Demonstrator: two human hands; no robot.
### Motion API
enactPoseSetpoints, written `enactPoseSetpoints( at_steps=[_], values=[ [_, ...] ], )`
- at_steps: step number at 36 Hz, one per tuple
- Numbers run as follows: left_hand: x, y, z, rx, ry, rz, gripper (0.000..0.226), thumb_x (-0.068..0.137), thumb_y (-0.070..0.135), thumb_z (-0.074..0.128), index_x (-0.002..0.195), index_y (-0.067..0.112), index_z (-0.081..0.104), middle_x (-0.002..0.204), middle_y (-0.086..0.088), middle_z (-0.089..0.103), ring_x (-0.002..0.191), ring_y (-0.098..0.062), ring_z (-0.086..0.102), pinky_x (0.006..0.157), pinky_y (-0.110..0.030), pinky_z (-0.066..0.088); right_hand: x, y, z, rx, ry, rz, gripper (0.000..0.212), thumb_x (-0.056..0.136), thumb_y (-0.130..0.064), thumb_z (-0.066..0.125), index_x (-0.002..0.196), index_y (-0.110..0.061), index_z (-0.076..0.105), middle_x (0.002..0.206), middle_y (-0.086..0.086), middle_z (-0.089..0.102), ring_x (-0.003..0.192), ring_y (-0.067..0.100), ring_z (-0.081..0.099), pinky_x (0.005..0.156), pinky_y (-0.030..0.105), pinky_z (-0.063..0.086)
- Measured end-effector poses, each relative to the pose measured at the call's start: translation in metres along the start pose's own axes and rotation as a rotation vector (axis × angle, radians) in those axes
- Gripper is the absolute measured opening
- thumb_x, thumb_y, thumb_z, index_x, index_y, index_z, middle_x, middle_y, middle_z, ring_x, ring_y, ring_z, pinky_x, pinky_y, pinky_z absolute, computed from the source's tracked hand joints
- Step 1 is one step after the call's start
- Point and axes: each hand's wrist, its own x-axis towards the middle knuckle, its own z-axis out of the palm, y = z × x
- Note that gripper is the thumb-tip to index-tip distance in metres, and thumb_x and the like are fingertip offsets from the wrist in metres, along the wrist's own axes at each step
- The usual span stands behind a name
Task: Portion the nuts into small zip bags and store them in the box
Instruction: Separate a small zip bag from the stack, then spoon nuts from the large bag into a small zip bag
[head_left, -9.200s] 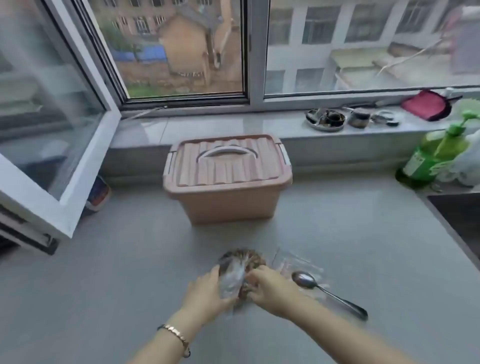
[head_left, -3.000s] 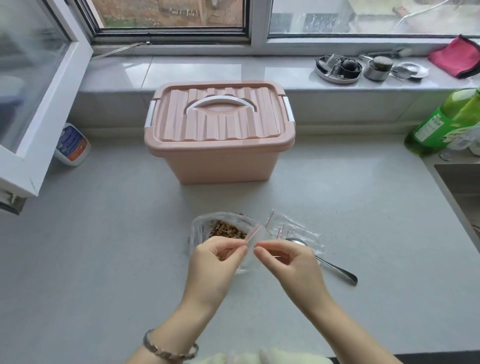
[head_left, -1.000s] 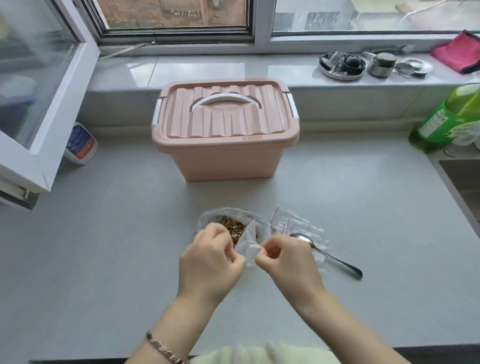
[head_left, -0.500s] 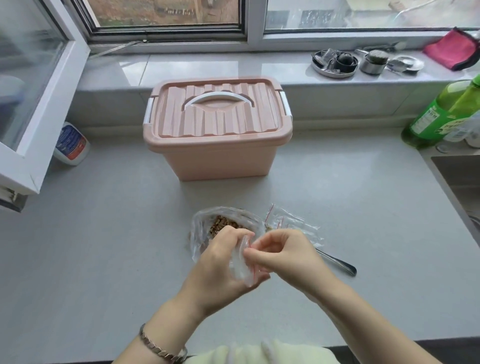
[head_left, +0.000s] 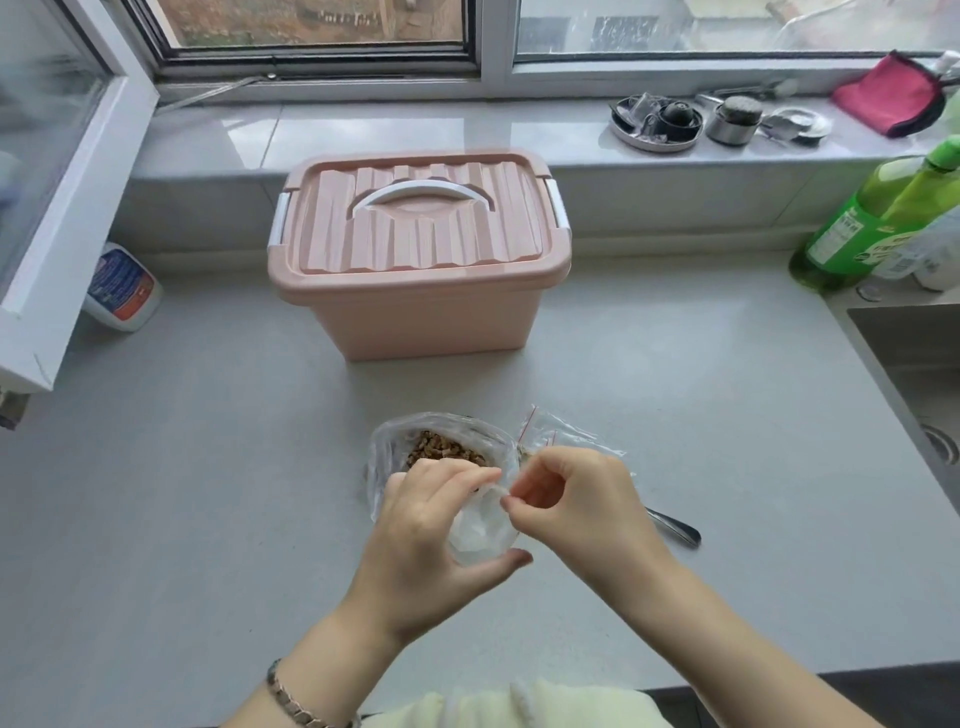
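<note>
Head view. The left hand (head_left: 431, 530) cups a small clear zip bag (head_left: 480, 525) from the bag's 9 o'clock side, fingers curled over its upper edge and thumb beneath its lower corner. The right hand (head_left: 576, 499) pinches the bag's mouth from 3 o'clock, forefinger and thumb closed on the rim; the other fingers are folded in. The bag hangs between both hands, above the grey counter (head_left: 208, 467); no contents can be made out inside it.

At 12 o'clock from the hands, just beyond the left knuckles, a larger clear bag of nuts (head_left: 441, 449) lies open on the counter. At 1 o'clock, spare zip bags (head_left: 561, 428) with red seal strips lie flat, partly hidden by the right hand. A spoon (head_left: 672, 527) shows its handle at 3 o'clock of the right hand; its bowl is hidden.

Farther at 12 o'clock stands the pink box (head_left: 421, 270), lid on, white handle folded flat, well apart from the hands.
</note>
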Motion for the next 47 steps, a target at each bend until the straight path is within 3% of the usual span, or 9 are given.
enactPoseSetpoints(
  at_steps=[12,18,21,27,30,34,40,43,47],
  values=[
    [-0.007,-0.007,0.011,-0.164,-0.068,-0.065,0.054,0.066,0.065,0.065,0.108,0.034,0.055,0.101,0.020,0.057,0.095,-0.003,0.056,0.085,-0.028,0.045,0.002,0.037,-0.002,0.415,-0.220,0.157,0.008,0.078,-0.008,0.071,0.073,-0.011,0.067,0.064,0.005,0.068,0.061,0.016,0.066,0.060,0.022,0.053],
    [-0.012,-0.010,0.016,-0.241,-0.096,-0.239,0.060,0.053,0.068,0.069,0.107,0.044,0.057,0.111,0.024,0.054,0.105,-0.001,0.052,0.095,-0.018,0.039,0.015,0.130,-0.014,-0.228,0.100,0.297,0.022,0.085,-0.015,0.062,0.107,-0.010,0.065,0.107,0.006,0.061,0.102,0.019,0.056,0.088,0.026,0.040],
    [-0.013,-0.011,0.018,-0.259,-0.122,-0.314,0.069,0.048,0.071,0.067,0.111,0.048,0.049,0.107,0.024,0.058,0.108,0.005,0.048,0.093,-0.004,0.030,0.019,0.175,-0.020,-0.504,0.034,0.469,0.041,0.089,-0.025,0.055,0.127,-0.012,0.049,0.127,0.009,0.047,0.124,0.025,0.038,0.097,0.032,0.034],
    [-0.014,-0.012,0.015,-0.294,-0.153,-0.418,0.079,0.043,0.078,0.063,0.114,0.049,0.046,0.108,0.027,0.057,0.110,0.014,0.043,0.088,0.005,0.024,0.019,0.205,-0.013,-0.766,-0.044,0.467,0.026,0.094,-0.031,0.044,0.114,-0.016,0.051,0.118,0.005,0.047,0.115,0.023,0.043,0.087,0.030,0.036],
    [-0.015,-0.013,0.013,-0.325,-0.136,-0.476,0.075,0.047,0.057,0.079,0.115,0.044,0.049,0.113,0.025,0.056,0.110,0.019,0.040,0.086,0.008,0.022,0.018,0.211,-0.011,-0.805,0.037,0.406,0.017,0.092,-0.023,0.050,0.101,-0.011,0.058,0.105,0.008,0.054,0.103,0.028,0.050,0.075,0.033,0.035],
    [-0.019,-0.017,0.011,-0.332,-0.119,-0.515,0.070,0.050,0.037,0.079,0.115,0.040,0.052,0.115,0.023,0.054,0.107,0.024,0.039,0.084,0.009,0.024,0.010,0.215,-0.015,-0.731,0.174,0.228,0.016,0.066,0.003,0.073,0.063,-0.005,0.060,0.058,0.010,0.053,0.052,0.033,0.055,0.049,0.028,0.028],
    [-0.022,-0.023,0.007,-0.336,-0.063,-0.578,0.065,0.055,0.027,0.083,0.110,0.043,0.053,0.113,0.027,0.053,0.105,0.022,0.042,0.081,0.007,0.029,0.002,0.173,-0.039,-0.344,0.272,0.211,0.014,0.091,-0.017,0.056,0.094,-0.011,0.068,0.079,0.000,0.066,0.069,0.024,0.058,0.059,0.031,0.040],
    [-0.025,-0.029,0.006,-0.319,-0.048,-0.606,0.064,0.058,0.022,0.084,0.114,0.034,0.055,0.110,0.019,0.057,0.103,0.019,0.045,0.080,0.007,0.029,0.006,0.129,-0.046,0.028,0.265,0.183,0.010,0.086,-0.012,0.062,0.083,-0.013,0.071,0.053,-0.015,0.061,0.050,0.006,0.053,0.054,0.015,0.042],
    [-0.029,-0.032,0.000,-0.291,-0.014,-0.613,0.064,0.059,0.020,0.084,0.114,0.033,0.054,0.102,0.016,0.056,0.099,0.022,0.043,0.078,0.007,0.029,0.013,0.076,-0.047,0.319,0.137,0.162,0.020,0.082,-0.004,0.065,0.071,-0.019,0.071,0.054,-0.002,0.065,0.041,0.008,0.052,0.046,0.014,0.043]
  ],
)
